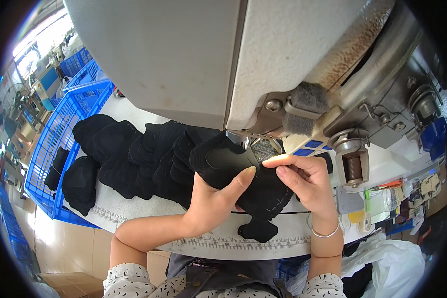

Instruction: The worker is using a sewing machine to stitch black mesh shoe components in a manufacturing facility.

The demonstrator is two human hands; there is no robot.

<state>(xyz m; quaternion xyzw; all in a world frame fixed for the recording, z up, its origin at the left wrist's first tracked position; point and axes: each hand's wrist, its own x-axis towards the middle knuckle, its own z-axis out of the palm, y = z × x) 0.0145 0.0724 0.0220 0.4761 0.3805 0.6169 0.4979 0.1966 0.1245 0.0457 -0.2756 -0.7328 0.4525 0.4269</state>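
Note:
My left hand (216, 198) grips a black fabric piece (228, 160) with a smoother dark panel on it, thumb on top and the other fingers mostly hidden. The piece lies beside the needle area (247, 141) of a large grey sewing machine (184, 59). Thumb and forefinger of my right hand (308, 186) are drawn together just right of that piece; whatever they pinch is too small to make out. Below my hands, another black piece (265, 198) with light marks along its edge hangs toward the table's front. To the left spreads an overlapping pile of black fabric pieces (139, 156).
A blue plastic basket (44, 164) stands against the table's left side. The white table (223, 250) has a ruler scale along its curved front edge. A thread tension unit (352, 164) hangs low at right. White plastic bags (387, 260) fill the lower right.

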